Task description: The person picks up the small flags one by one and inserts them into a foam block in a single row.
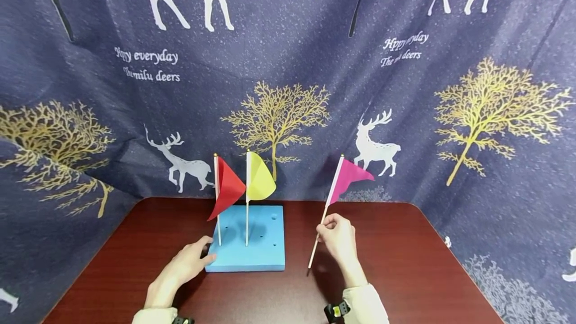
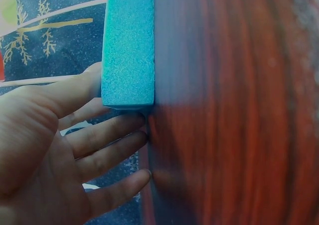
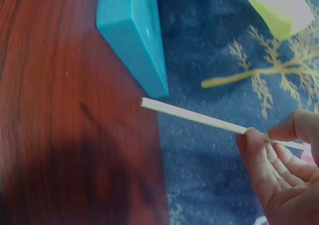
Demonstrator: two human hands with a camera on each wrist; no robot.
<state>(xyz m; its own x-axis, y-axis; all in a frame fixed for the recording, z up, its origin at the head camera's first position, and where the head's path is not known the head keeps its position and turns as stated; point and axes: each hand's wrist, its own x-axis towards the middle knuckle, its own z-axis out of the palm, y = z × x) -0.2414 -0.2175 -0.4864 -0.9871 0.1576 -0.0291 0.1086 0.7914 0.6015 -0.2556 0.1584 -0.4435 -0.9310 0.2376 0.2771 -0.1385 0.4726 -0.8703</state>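
A pink flag on a thin white stick is pinched between the thumb and fingers of my right hand. Its stick leans, with the bare lower end pointing down and left; the right wrist view shows that stick end apart from the foam block. My left hand rests at the left edge of the blue foam block, thumb on the block and fingers fairly straight beside it. In that block a red flag and a yellow flag stand upright.
Several small holes show in the block's top face. Everything stands on a dark reddish wooden table. Behind it hangs a blue cloth printed with deer and trees.
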